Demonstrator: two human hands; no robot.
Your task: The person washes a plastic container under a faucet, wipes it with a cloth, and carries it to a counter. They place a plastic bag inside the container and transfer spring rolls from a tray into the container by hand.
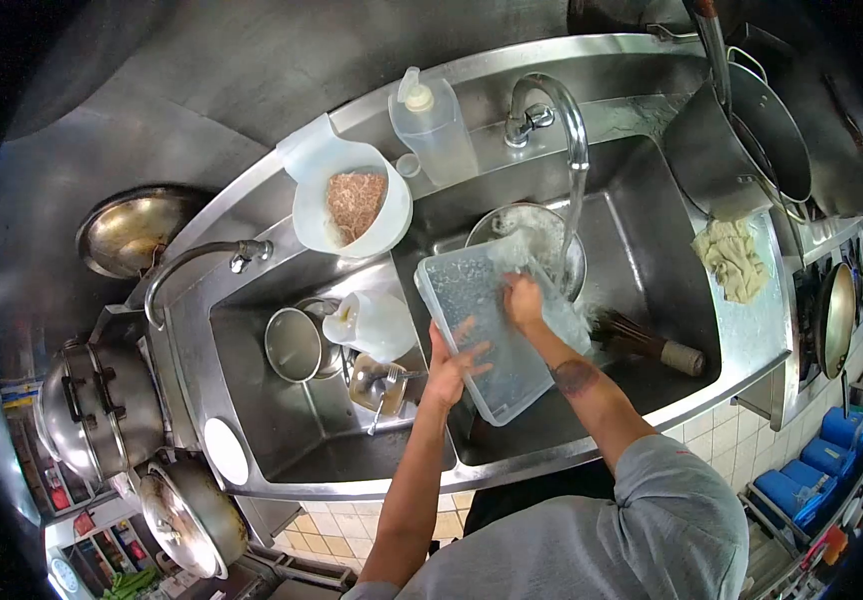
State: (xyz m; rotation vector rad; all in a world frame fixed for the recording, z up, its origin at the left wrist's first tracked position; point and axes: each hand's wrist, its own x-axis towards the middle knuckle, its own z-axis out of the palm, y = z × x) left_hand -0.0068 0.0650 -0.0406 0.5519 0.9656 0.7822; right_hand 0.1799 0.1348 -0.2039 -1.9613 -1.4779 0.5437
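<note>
Tilting a clear plastic container (497, 375) above the larger basin (622, 215), close to the edge shared with the smaller basin (287, 435). Supported at its left side by the left hand (447, 372), fingers well apart and seen through the plastic, apparently spread to steady the slanted wall. Reaching across the container with the right hand (524, 300), fingers drawn together and bent toward the plastic; impossible to tell whether clamped on anything, with the tips hidden. Angled, it seems, to catch and shed water from the running faucet (557, 95), with spray at the far right corner. Set below, partly covered by the container, a metal bowl (577, 270), near enough to the stream to take runoff. Propped toward the basin's front right corner, a bristled brush (683, 358), likely within easy reach of the right hand. Laid on the right edge of the sink, out of the wet, perhaps, a crumpled cloth (732, 260). Gathered in the smaller basin, a metal pot (293, 345), a white jug (382, 330) and a fork (380, 402).
</note>
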